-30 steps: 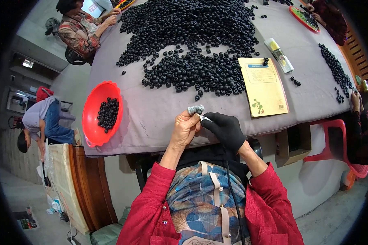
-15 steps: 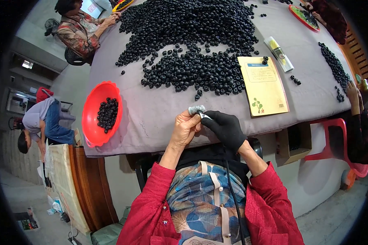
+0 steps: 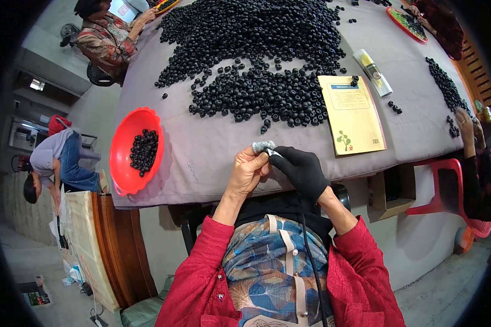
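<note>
My left hand [image 3: 247,173] is bare except for a grey speckled finger cover [image 3: 263,146] at the index fingertip. Its thumb and fingers are pinched together, and whatever lies between them is too small to make out. Close against it, my right hand [image 3: 301,173] wears a black glove and is closed on a small pale pointed piece [image 3: 273,153], mostly hidden by the fingers. Both hands meet just over the near table edge. Beyond them lies a cluster of small round black bead-like pieces [image 3: 259,95], each with a hole or dimple, in front of a larger heap [image 3: 251,32].
A red scalloped bowl [image 3: 126,180] holding black pieces stands at left. To the right lie a yellow booklet [image 3: 354,122] and a clear-and-yellow package [image 3: 372,72]. Other people [image 3: 101,41] sit around the grey-covered table [image 3: 172,122]; a red chair [image 3: 439,185] stands at right.
My hands stay almost in place, still pinched together. The person at upper left has raised their hands slightly, and the hand at the right edge has shifted a little.
</note>
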